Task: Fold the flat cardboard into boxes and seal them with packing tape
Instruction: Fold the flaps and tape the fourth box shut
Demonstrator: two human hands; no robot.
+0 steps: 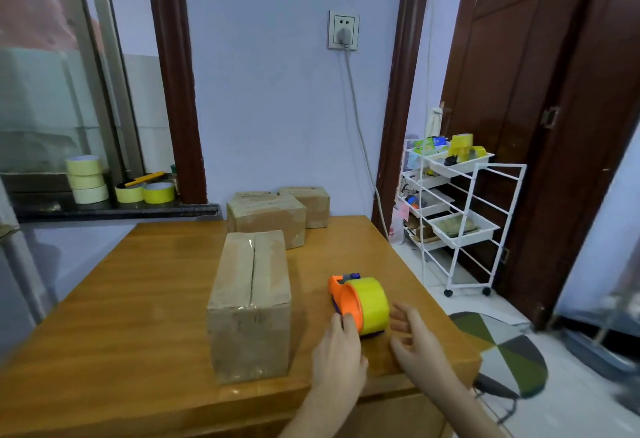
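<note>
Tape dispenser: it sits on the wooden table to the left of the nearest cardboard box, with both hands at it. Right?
Not quite. The head view shows the tape dispenser on the wooden table to the right of the nearest cardboard box. The left hand and right hand are indeed at it.

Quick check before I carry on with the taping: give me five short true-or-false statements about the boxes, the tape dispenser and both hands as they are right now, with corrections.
1. Three cardboard boxes stand on the wooden table. True: the near box, the middle box and the far box.
2. The tape dispenser lies on top of the near box. False: it sits on the table, to the box's right.
3. The left hand touches the dispenser's orange side. True.
4. The right hand grips a box. False: its fingers are spread beside the yellow roll, holding nothing.
5. The near box's top flaps stand open. False: they are shut, with clear tape along the seam.
</note>
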